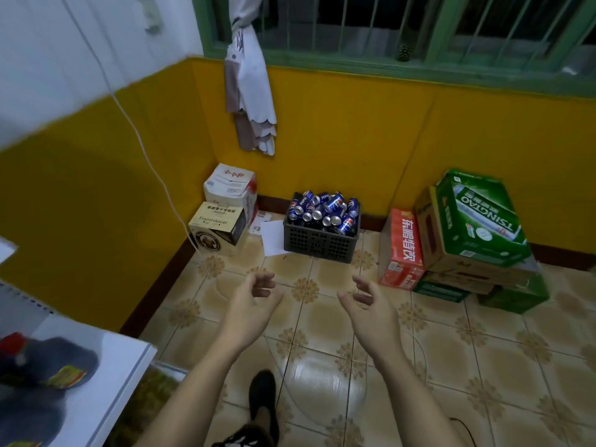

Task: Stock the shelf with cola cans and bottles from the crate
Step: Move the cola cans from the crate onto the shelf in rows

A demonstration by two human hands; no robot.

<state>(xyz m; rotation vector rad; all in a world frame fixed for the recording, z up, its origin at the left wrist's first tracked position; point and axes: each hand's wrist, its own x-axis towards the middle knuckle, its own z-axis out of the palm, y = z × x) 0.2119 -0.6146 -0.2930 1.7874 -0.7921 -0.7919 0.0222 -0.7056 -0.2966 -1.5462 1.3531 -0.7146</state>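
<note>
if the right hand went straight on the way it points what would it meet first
Most likely the black plastic lattice crate heaped with blue cola cans. The right hand, fingers loosely curled and empty, points at it across bare tiled floor, though depth is unclear.

It is dark outside the window [322,17], and the room looks a bit dim. A bright white shine sits on the floor [322,379]. My left hand [254,304] and right hand [371,309] look sharp. The left edge is smeary and bent.
</note>
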